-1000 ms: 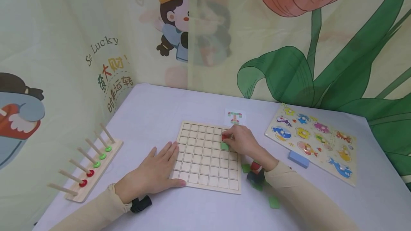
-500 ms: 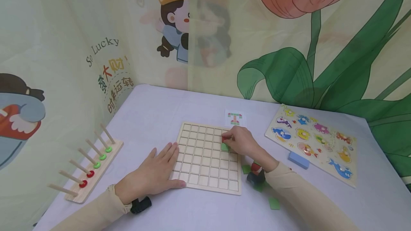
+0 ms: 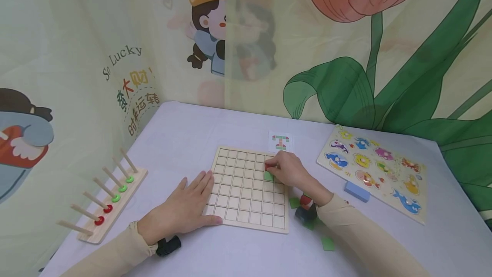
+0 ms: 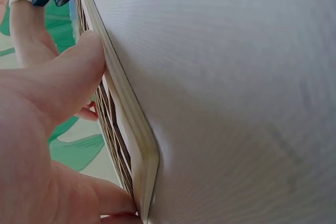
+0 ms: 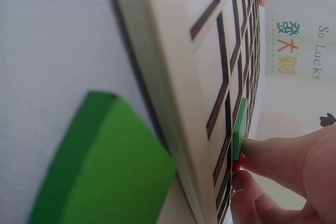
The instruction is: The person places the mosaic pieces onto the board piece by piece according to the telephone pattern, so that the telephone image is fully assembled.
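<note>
A wooden grid board (image 3: 244, 192) lies on the white table. My left hand (image 3: 182, 209) rests along its left edge with fingers straight, the thumb at the near left corner; in the left wrist view the thumb (image 4: 86, 59) touches the board's side. Over the board's far right part, my right hand (image 3: 290, 170) pinches a small red tile (image 3: 267, 166), mostly hidden by the fingers. Just in front of it a green square tile (image 3: 269, 176) sits on the grid. The right wrist view shows that green tile (image 5: 240, 129) by my fingertips, with the red one barely visible.
Loose green tiles (image 3: 328, 243) and a red-and-white piece (image 3: 306, 200) lie right of the board, partly behind my right wrist. A pattern card (image 3: 281, 141) lies beyond it. An animal puzzle (image 3: 374, 170) and blue block (image 3: 357, 191) are at right, a peg stand (image 3: 115, 206) at left.
</note>
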A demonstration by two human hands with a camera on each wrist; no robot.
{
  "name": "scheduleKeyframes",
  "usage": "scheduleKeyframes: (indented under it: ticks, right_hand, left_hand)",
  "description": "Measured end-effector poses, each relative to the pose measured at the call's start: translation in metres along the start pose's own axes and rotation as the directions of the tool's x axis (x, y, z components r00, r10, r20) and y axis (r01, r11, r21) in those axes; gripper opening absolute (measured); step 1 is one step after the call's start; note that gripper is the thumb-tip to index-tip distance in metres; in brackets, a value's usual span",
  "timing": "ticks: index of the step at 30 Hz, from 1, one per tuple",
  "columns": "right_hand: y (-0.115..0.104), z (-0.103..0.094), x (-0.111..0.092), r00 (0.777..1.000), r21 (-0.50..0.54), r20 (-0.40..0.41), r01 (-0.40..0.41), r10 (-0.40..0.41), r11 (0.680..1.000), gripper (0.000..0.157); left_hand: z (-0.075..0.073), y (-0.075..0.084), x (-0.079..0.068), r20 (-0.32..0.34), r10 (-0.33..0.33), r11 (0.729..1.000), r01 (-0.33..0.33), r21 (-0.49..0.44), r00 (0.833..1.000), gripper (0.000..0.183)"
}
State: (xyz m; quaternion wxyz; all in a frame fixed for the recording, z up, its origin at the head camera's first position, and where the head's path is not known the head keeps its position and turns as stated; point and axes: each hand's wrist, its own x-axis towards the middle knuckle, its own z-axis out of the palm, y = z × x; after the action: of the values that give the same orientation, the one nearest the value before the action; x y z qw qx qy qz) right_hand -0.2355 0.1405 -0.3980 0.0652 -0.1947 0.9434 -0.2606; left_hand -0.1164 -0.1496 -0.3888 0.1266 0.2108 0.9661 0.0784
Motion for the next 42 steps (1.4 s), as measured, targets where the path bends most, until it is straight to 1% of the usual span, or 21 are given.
scheduleKeyframes:
  ticks: [3, 5, 10, 15, 20, 28, 34, 38, 42]
  right_hand:
    - [0.001, -0.001, -0.001, 1.000, -0.007, -0.022, 0.016, -0.016, 1.000, 0.027]
    - [0.002, -0.003, -0.002, 0.999, -0.003, -0.041, 0.012, -0.012, 1.000, 0.027]
    - [0.008, -0.011, -0.010, 0.997, 0.012, -0.070, -0.041, 0.042, 0.999, 0.029]
    - [0.025, -0.020, -0.027, 0.992, 0.006, -0.087, -0.090, 0.090, 0.996, 0.030]
    - [0.043, -0.027, -0.048, 0.988, -0.012, -0.086, -0.129, 0.128, 0.992, 0.030]
    - [0.063, -0.037, -0.081, 0.985, -0.047, -0.101, -0.149, 0.144, 0.988, 0.033]
    - [0.073, -0.044, -0.101, 0.980, -0.059, -0.111, -0.170, 0.163, 0.984, 0.033]
    - [0.076, -0.046, -0.111, 0.977, -0.049, -0.084, -0.198, 0.194, 0.979, 0.032]
    - [0.077, -0.044, -0.117, 0.975, -0.052, -0.062, -0.215, 0.212, 0.975, 0.033]
  left_hand:
    - [-0.001, 0.000, 0.000, 0.001, 0.001, 1.000, -0.001, 0.000, 1.000, 0.107]
    - [-0.002, 0.000, 0.000, 0.001, 0.001, 1.000, -0.001, 0.002, 1.000, 0.107]
    - [-0.002, 0.000, 0.000, 0.003, 0.002, 1.000, -0.002, 0.003, 1.000, 0.107]
    - [-0.001, 0.001, 0.000, 0.010, 0.002, 1.000, -0.002, -0.004, 1.000, 0.107]
    - [-0.001, 0.001, 0.001, 0.006, 0.006, 1.000, -0.006, 0.001, 1.000, 0.107]
    - [-0.001, 0.001, 0.000, -0.003, 0.008, 1.000, -0.008, 0.008, 1.000, 0.106]
    - [-0.001, 0.001, 0.000, -0.006, 0.007, 1.000, -0.007, 0.009, 1.000, 0.106]
    - [-0.001, 0.002, 0.000, -0.005, 0.005, 1.000, -0.005, 0.005, 1.000, 0.106]
    - [-0.002, 0.002, -0.001, -0.003, 0.002, 1.000, -0.002, 0.000, 1.000, 0.106]
